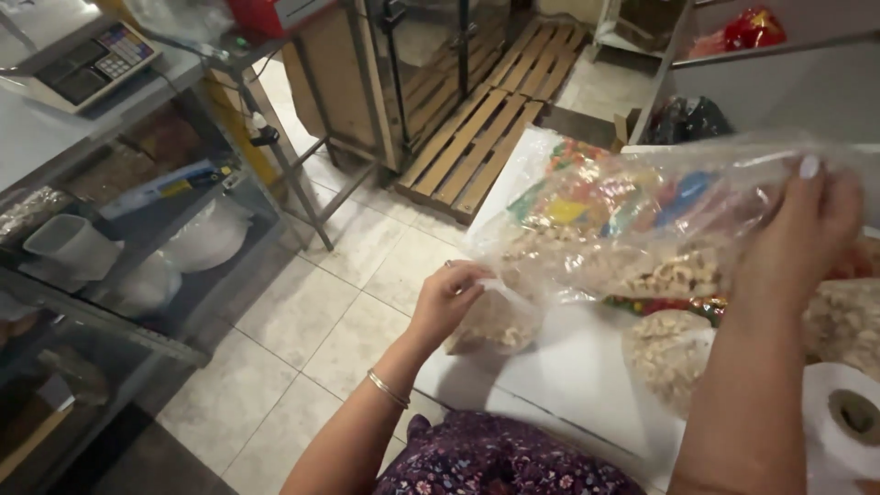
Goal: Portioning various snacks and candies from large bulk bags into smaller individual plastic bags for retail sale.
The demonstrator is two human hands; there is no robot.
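Both hands stretch a clear bag of pale snacks point(632, 229) left-to-right over the white table point(568, 367): left hand point(449, 298) pinches its near-left corner, right hand point(807, 229) grips the far-right end.

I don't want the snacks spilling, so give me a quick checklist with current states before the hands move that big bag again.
1. Left hand grips the bag's lower corner: ok.
2. Right hand holds the clear bag at its far end: ok.
3. Bag lifted off the white table: ok.
4. Bag mouth closed: cannot tell.
5. Other filled bags out of the way: not ok, they lie right underneath.
6. Paper roll steady at the table edge: cannot tell.
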